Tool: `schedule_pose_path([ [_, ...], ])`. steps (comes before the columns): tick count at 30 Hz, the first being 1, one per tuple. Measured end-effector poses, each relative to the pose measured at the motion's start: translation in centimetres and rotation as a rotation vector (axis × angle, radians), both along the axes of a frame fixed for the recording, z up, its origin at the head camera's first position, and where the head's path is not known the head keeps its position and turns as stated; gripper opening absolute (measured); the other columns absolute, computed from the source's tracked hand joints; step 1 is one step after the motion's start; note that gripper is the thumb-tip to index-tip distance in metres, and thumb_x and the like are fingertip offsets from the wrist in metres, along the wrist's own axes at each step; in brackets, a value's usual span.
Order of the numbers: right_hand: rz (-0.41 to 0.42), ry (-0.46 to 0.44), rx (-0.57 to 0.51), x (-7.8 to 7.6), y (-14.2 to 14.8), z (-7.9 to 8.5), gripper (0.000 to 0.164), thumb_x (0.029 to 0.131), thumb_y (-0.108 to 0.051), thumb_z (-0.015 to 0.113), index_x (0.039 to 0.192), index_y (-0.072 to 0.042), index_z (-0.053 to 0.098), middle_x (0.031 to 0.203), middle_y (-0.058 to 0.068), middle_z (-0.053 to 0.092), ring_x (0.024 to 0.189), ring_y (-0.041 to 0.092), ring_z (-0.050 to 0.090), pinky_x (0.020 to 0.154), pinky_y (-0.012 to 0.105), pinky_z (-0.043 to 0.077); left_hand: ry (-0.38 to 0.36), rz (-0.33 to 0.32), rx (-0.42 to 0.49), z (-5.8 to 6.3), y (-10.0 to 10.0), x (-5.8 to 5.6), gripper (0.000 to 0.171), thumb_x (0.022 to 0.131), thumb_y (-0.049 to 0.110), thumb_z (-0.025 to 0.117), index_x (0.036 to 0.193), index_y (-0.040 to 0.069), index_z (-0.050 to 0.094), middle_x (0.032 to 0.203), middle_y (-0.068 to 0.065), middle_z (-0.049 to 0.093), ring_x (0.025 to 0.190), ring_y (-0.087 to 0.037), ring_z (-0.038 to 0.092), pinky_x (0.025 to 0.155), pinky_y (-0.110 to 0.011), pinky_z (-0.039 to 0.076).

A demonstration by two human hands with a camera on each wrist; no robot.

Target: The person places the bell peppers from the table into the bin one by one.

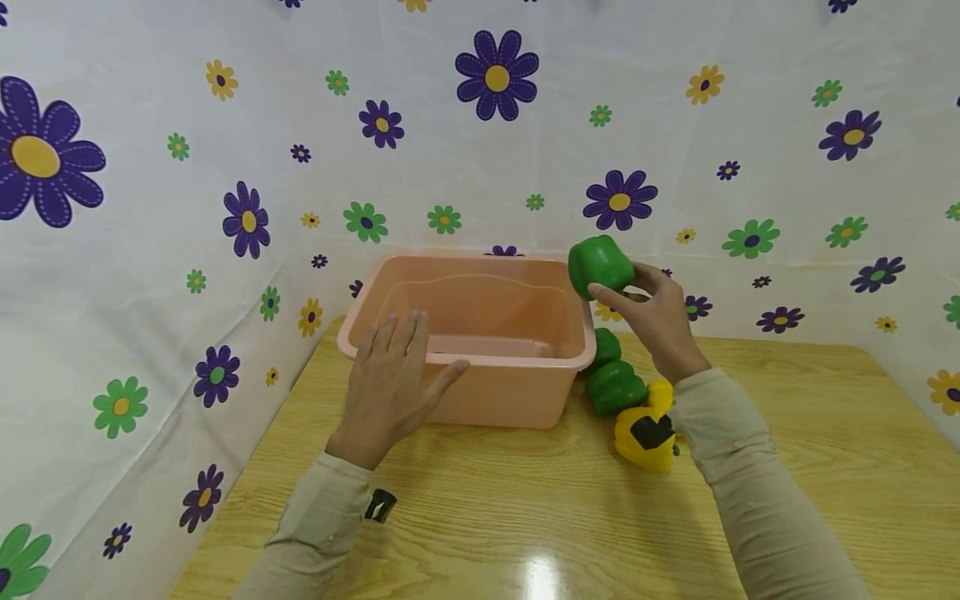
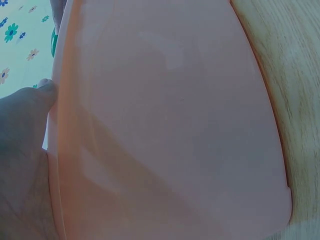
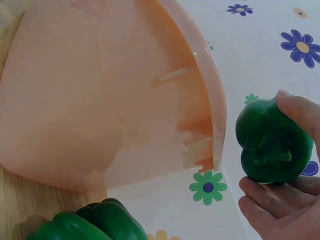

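A green bell pepper (image 1: 599, 265) is pinched between the thumb and fingers of my right hand (image 1: 660, 321), up at the right rim of a peach plastic tub (image 1: 495, 392). In the right wrist view the held pepper (image 3: 274, 142) shows its stem end, beside the tub's wall (image 3: 65, 90). My left hand (image 1: 390, 392) lies with straight fingers over the tub's front rim, thumb spread to the right. The left wrist view has the thumb (image 2: 46, 87) against the rim and the tub's outer side (image 2: 175, 110). Part of the tub's floor is hidden by the front rim.
Right of the tub, two more green bell peppers (image 1: 615, 387) lie on the wooden table (image 1: 487, 508). Nearer stands a yellow bell pepper (image 1: 637, 450) with a black patch, beside another yellow piece (image 1: 660, 398). A small black object (image 1: 380, 505) is by the left sleeve. Flowered cloth (image 1: 450, 167) hangs behind.
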State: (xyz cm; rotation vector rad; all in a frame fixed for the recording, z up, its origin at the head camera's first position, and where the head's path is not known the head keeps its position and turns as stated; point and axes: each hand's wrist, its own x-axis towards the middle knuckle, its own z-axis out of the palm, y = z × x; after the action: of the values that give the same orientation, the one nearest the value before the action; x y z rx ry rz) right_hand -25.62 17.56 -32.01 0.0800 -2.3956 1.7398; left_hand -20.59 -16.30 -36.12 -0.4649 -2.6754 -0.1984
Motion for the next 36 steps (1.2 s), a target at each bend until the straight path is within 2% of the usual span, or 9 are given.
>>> schedule_pose_path([
  [24,0.091,0.060,-0.003,0.36,-0.70,0.20,0.081,0.090,-0.039,0.078,0.155,-0.010,0.039,0.148,0.012,0.050,0.124,0.032,0.057,0.109,0.050,0.044,-0.008,-0.003,0.015,0.07,0.01,0.04,0.091,0.098,0.068,0.045,0.154,-0.003,0.036,0.158,-0.021,0.037,0.147,-0.043,0.030,0.122,-0.055,0.017],
  [36,0.105,0.073,-0.004,0.27,-0.97,0.14,0.080,0.089,-0.036,0.079,0.154,-0.007,0.040,0.146,0.014,0.051,0.122,0.035,0.058,0.108,0.051,0.045,-0.014,0.003,0.007,0.05,0.02,0.07,0.092,0.098,0.069,0.044,0.155,-0.003,0.035,0.159,-0.021,0.036,0.148,-0.043,0.029,0.122,-0.055,0.016],
])
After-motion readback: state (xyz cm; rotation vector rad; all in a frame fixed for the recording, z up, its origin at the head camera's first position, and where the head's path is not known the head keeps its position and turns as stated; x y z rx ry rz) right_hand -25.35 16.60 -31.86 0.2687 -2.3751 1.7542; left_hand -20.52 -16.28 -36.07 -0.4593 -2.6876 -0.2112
